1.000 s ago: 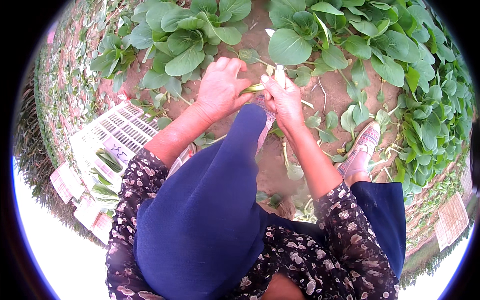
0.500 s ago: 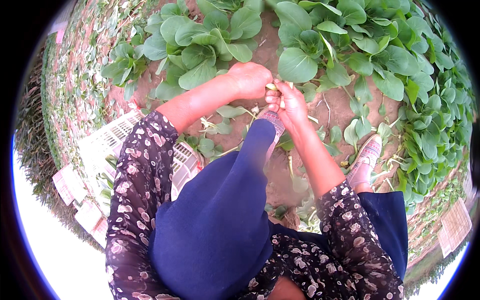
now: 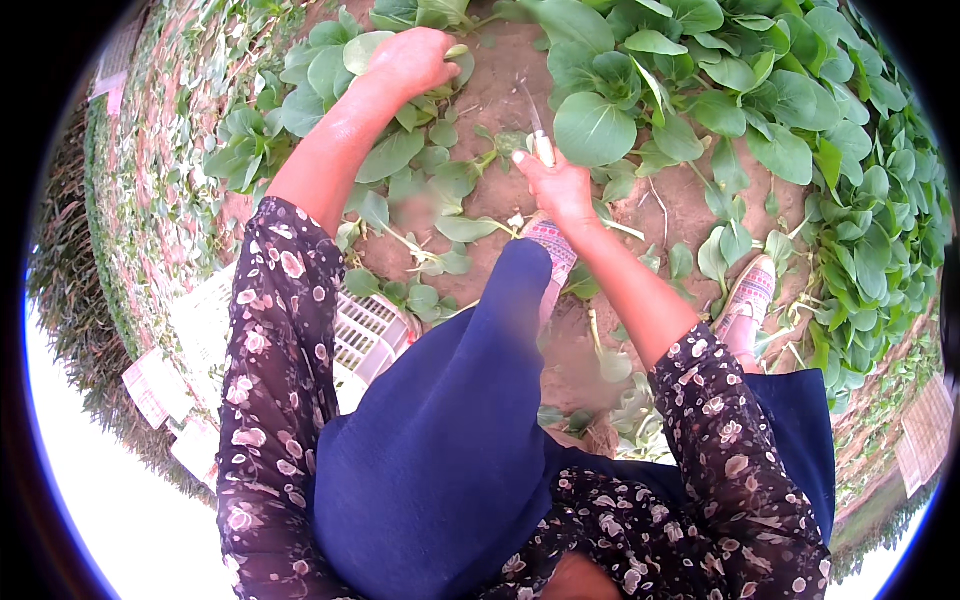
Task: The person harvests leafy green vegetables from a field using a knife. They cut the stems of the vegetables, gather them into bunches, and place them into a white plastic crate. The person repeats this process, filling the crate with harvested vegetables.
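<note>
My left hand (image 3: 412, 62) is at the upper left, its fingers closed round a bok choy (image 3: 366, 50); a pale stem end shows by the fingertips and leaves lie on the other side. Most of that plant is hidden by the hand and the leaves around it. My right hand (image 3: 560, 190) grips a small knife (image 3: 541, 147) by its pale handle, thumb out to the side. The thin blade points away from me over bare soil. Beneath my left forearm lie loose green leaves (image 3: 392, 155).
Dense leafy bok choy (image 3: 790, 105) stands at the upper right. A white plastic crate (image 3: 365, 335) is left of my knee. Trimmed leaves (image 3: 465, 229) litter the soil around my patterned shoes (image 3: 748, 290). Pale crates (image 3: 160, 385) stand farther left.
My hands were together over the pale stem end and are now apart. The left one has moved up and left with the bok choy; the right one has dropped slightly, and its knife now shows.
</note>
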A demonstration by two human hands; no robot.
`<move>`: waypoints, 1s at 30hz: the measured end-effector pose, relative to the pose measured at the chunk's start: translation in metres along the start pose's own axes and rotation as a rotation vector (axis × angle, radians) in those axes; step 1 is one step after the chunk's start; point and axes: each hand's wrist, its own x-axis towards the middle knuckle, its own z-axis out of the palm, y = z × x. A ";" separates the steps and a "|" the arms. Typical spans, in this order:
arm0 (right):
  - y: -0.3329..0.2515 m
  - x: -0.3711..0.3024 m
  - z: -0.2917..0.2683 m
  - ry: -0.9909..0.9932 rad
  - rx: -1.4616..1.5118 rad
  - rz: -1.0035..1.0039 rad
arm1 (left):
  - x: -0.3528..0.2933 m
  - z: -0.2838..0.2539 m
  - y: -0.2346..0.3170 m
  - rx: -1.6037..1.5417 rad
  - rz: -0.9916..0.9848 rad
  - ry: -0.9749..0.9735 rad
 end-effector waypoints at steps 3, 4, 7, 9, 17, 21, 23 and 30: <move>-0.001 -0.020 0.012 0.171 -0.323 -0.322 | -0.020 0.013 -0.034 -0.164 -0.170 0.057; -0.003 -0.019 0.016 0.129 -0.240 -0.308 | -0.019 0.019 -0.044 -0.208 -0.263 0.023; -0.013 -0.010 0.025 0.066 -0.243 -0.350 | -0.022 0.033 -0.052 -0.286 -0.299 0.050; -0.022 -0.002 0.037 0.003 -0.321 -0.354 | -0.022 0.040 -0.061 -0.408 -0.315 0.081; -0.019 0.025 0.059 0.053 -0.197 -0.278 | -0.030 0.025 -0.034 -0.109 -0.284 -0.009; -0.013 0.019 0.065 0.053 -0.136 -0.306 | -0.055 0.035 -0.029 0.107 -0.191 0.068; -0.013 0.029 0.071 0.054 -0.062 -0.297 | -0.066 0.045 -0.028 0.066 -0.194 0.127; -0.028 0.052 0.082 -0.108 0.367 0.148 | -0.070 0.067 -0.045 -0.107 -0.220 0.218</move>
